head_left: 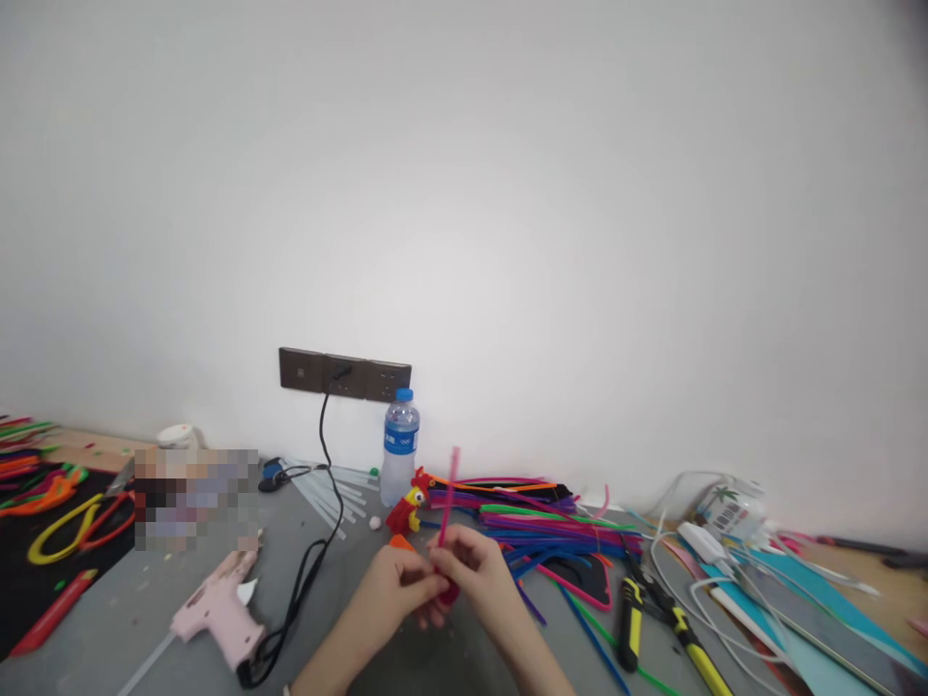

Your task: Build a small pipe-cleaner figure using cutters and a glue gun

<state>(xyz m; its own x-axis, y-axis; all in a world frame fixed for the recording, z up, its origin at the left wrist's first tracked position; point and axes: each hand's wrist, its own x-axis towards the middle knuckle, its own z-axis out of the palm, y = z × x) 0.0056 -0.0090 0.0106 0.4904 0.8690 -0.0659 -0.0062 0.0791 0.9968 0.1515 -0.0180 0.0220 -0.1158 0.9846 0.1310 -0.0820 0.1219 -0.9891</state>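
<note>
Pinching the pink pipe cleaner with left hand and right hand, steadying its tip toward twelve o'clock for better control.

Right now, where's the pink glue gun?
Head view, lower left: the pink glue gun lies on the gray tabletop, left of the person's left hand.

I record a dark socket strip on a whitish wall, light brightest to the strip's right, grey tabletop below it.
</note>
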